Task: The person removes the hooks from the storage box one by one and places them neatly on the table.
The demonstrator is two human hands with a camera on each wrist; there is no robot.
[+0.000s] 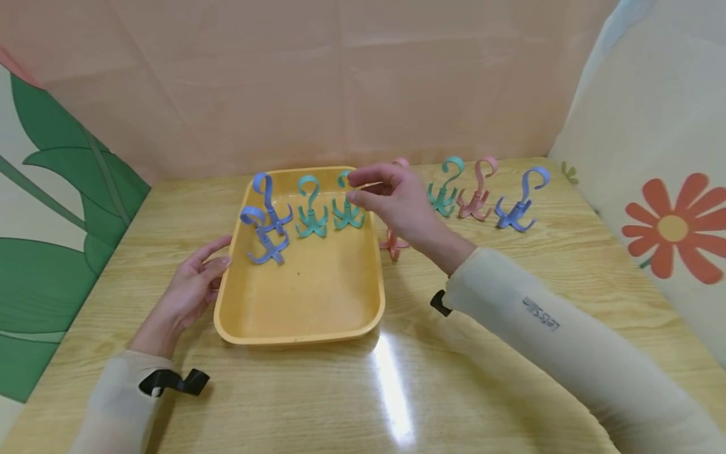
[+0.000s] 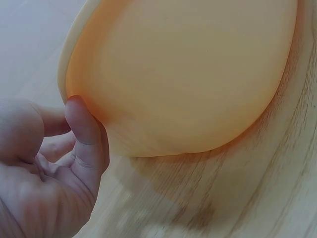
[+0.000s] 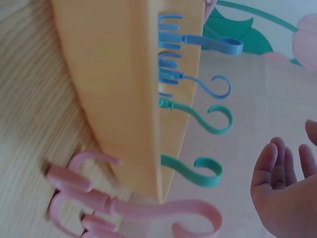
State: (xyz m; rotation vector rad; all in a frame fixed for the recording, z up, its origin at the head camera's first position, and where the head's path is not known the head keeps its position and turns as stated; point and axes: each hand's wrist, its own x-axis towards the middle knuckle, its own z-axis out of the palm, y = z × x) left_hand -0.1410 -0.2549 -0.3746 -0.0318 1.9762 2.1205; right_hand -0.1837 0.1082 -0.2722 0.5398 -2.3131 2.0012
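Note:
My left hand [image 1: 190,290] grips the near-left rim of a yellow tray [image 1: 300,340], with its fingertips [image 2: 81,116] at the tray's edge in the left wrist view. My right hand [image 1: 405,205] hovers over the tray's far right side, thumb and fingers apart and holding nothing. Just beside its fingertips stands a green rotating hook hanger [image 1: 348,217] inside the tray. Another green hook hanger [image 1: 312,224] and two blue ones, a rear one [image 1: 276,221] and a front one [image 1: 269,249], also stand in the tray.
Outside the tray's right wall is a pink hook hanger [image 3: 133,208], partly hidden by my right hand in the head view. Farther right stand a green hanger [image 1: 442,198], a pink one [image 1: 476,205] and a blue one [image 1: 516,214]. A pinkish wall [image 1: 340,82] closes the table's back.

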